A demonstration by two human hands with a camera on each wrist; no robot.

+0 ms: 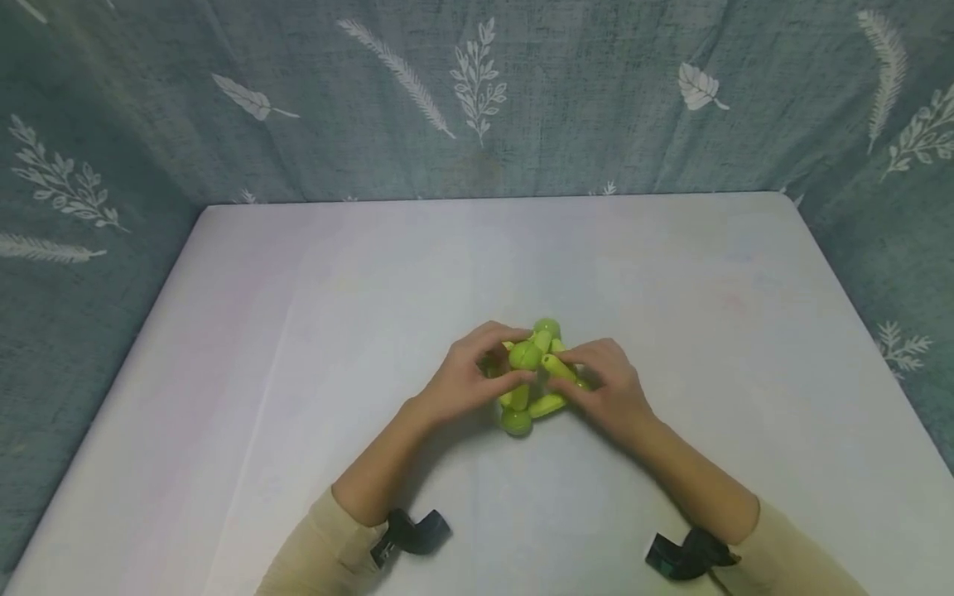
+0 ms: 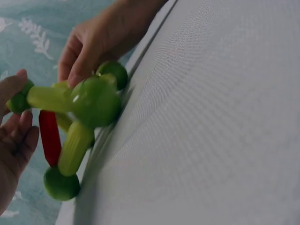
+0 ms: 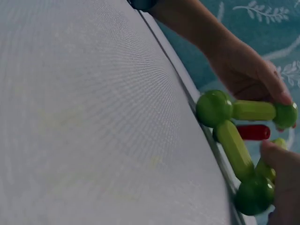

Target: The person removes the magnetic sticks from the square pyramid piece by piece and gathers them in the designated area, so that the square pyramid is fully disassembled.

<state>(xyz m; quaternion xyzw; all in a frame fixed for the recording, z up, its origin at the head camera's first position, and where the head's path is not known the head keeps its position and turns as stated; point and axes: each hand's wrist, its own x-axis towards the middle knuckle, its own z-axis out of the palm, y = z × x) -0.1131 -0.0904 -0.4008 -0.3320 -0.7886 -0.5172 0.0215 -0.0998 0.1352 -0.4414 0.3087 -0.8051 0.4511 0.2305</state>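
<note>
A toy frame of green balls and yellow-green rods stands on the table between my hands, with one red rod [image 2: 50,138] in it. My left hand [image 1: 480,368] pinches a top green ball [image 1: 526,356] between thumb and fingers. From the other side, my right hand [image 1: 607,385] pinches a yellow-green rod [image 1: 559,368], whose holed end faces that ball. A lower green ball [image 1: 516,422] sits at the near corner of the frame, joined to an upright rod [image 1: 519,397]. In the right wrist view, the right fingers partly hide the rod they hold.
The white table [image 1: 358,290] spreads wide around the frame. Behind it and at both sides hangs a teal curtain [image 1: 566,99] with white leaf prints. Black wrist mounts [image 1: 421,532] are strapped near both sleeves.
</note>
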